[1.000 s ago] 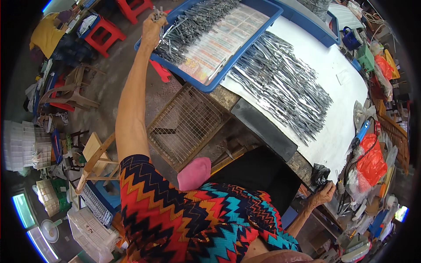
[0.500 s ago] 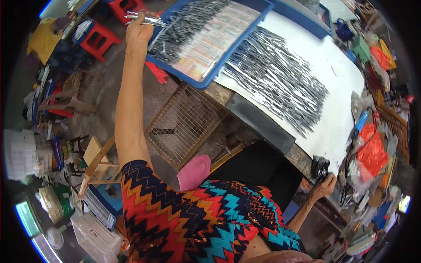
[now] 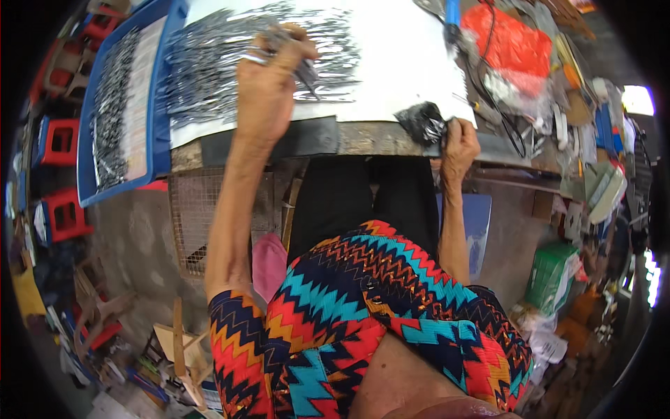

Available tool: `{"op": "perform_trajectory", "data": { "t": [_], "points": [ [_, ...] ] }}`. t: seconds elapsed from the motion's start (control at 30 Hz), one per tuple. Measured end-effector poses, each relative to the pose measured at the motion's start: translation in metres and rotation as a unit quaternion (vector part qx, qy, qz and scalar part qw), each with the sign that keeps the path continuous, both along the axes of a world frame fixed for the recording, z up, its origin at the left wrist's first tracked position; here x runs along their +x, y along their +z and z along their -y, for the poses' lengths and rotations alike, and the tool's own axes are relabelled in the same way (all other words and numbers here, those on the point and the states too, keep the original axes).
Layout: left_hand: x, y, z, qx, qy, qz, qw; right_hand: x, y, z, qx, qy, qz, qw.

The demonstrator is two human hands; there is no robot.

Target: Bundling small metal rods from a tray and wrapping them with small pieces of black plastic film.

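Since the earlier frame, the left hand (image 3: 269, 80) has swung away from the blue tray (image 3: 159, 105) and is now at the upper middle of the frame, over the spread of grey strips (image 3: 209, 70) laid on a white sheet (image 3: 398, 56); the view has turned too, so that tray now stands along the left side. Motion blur softens the grip, but the left fingers appear clamped on a small bunch of strips (image 3: 307, 78), its ends slanting down to the right. More strips fill the left part of the tray, beside a printed sheet (image 3: 143, 98). At the right of centre, the right hand (image 3: 460, 145) stays at the near table edge (image 3: 377, 140), its fingers curled close together just beside a crumpled black plastic bag (image 3: 423, 124); whether they pinch anything, I cannot tell. Along the front edge, below the spread, runs a dark pad (image 3: 307, 136). A red plastic bag (image 3: 506, 42) lies at the upper right, with a black cable to its left. Below the table, left of centre, are a wire rack (image 3: 195, 237) and a pink cloth (image 3: 269, 265), while red stools (image 3: 61, 143) stand at the far left.
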State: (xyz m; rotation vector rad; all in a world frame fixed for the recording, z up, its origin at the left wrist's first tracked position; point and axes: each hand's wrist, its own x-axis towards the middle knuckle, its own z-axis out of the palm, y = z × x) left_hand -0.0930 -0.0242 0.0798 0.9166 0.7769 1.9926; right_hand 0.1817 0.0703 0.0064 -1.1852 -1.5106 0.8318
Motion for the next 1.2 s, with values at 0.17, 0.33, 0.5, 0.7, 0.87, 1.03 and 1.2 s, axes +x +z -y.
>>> {"op": "perform_trajectory", "data": {
  "t": [0.17, 0.33, 0.5, 0.7, 0.87, 1.03, 1.2],
  "points": [
    [0.074, -0.025, -0.035, -0.074, 0.052, -0.212, 0.973, 0.005, 0.009, 0.006, -0.050, 0.038, -0.040, 0.997],
    [0.104, -0.050, -0.045, -0.093, 0.052, -0.170, 0.980, 0.005, 0.007, 0.002, -0.035, 0.068, -0.036, 0.996],
    [0.112, -0.060, -0.047, -0.107, 0.086, -0.195, 0.971, 0.012, 0.010, -0.003, -0.078, 0.109, -0.079, 0.988],
    [0.120, -0.065, -0.047, -0.112, 0.087, -0.254, 0.957, 0.014, 0.014, -0.005, -0.078, 0.128, -0.009, 0.989],
    [0.120, -0.058, -0.051, -0.078, 0.100, -0.259, 0.958, 0.013, 0.024, -0.008, 0.049, 0.109, 0.172, 0.978],
    [0.125, -0.067, -0.053, -0.101, 0.104, -0.259, 0.955, 0.009, 0.022, -0.017, 0.118, 0.160, 0.292, 0.936],
    [0.126, -0.072, -0.055, -0.088, 0.118, -0.294, 0.944, 0.008, 0.015, -0.023, 0.112, 0.140, 0.275, 0.945]
  ]
}}
